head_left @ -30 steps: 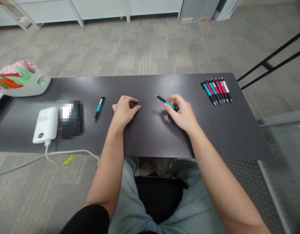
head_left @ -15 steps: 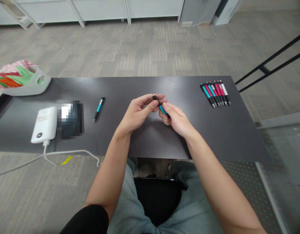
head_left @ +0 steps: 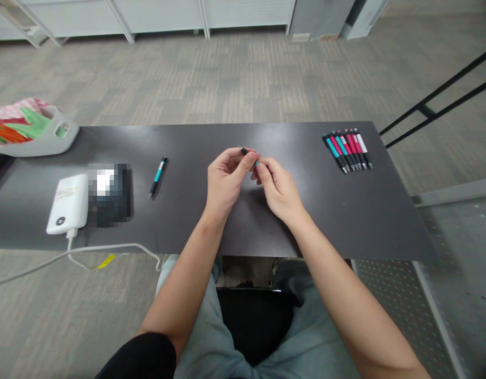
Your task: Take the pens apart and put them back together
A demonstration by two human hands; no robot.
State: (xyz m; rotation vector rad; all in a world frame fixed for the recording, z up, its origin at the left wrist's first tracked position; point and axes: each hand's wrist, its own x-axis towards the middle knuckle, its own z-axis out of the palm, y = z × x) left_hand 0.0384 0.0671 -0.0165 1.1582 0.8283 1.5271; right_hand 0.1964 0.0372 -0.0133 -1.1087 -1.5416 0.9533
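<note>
Both hands meet over the middle of the dark table (head_left: 235,221), a little above its surface. My right hand (head_left: 276,189) grips the teal barrel of a pen (head_left: 254,162). My left hand (head_left: 225,181) pinches the pen's black front end between thumb and fingertips, with the thin metal tip poking out up and to the left. Most of the pen is hidden by my fingers. Another teal pen (head_left: 158,176) lies alone on the table to the left of my hands.
A row of several teal, pink and white pens (head_left: 346,149) lies at the table's far right. At the left are a white power bank (head_left: 68,204) with a white cable, a blurred dark object (head_left: 108,193) and a colourful item on a grey holder (head_left: 28,131).
My left hand rose from the table, carrying a small black part, and closed on the pen's front end. My right hand brought the pen left toward the centre and both hands drew together.
</note>
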